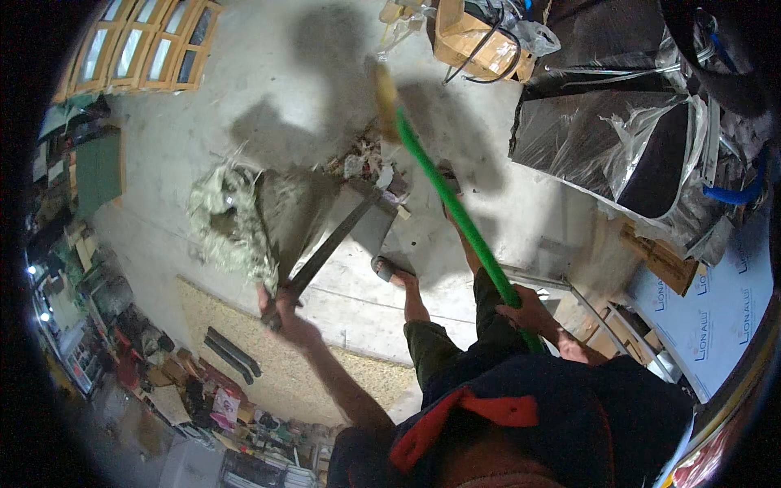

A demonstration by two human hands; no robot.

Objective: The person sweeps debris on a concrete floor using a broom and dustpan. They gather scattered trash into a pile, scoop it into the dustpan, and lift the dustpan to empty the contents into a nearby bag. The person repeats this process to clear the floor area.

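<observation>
My left hand (285, 313) is closed around the dark handle (325, 248) of a grey scoop or dustpan (366, 228). A pale, crumpled, stringy plastic bundle (224, 215) hangs just above that hand; whether it is gripped too is unclear. My right hand (525, 313) grips a green broom pole (447, 203), whose yellowish head (386, 102) is blurred near the top centre. A pile of scraps and debris (370, 159) lies on the concrete floor beside the scoop's mouth. My sandalled left foot (386, 268) stands near the scoop; the right one is partly behind the pole.
Cardboard box with cables (468, 45) at top, plastic-wrapped dark panels (594, 146) and pale blue sheets (716, 317) at right. Wooden-framed panels (138, 45) stand upper left. A pale board (211, 309) with dark strips lies lower left, beside cluttered materials (187, 382).
</observation>
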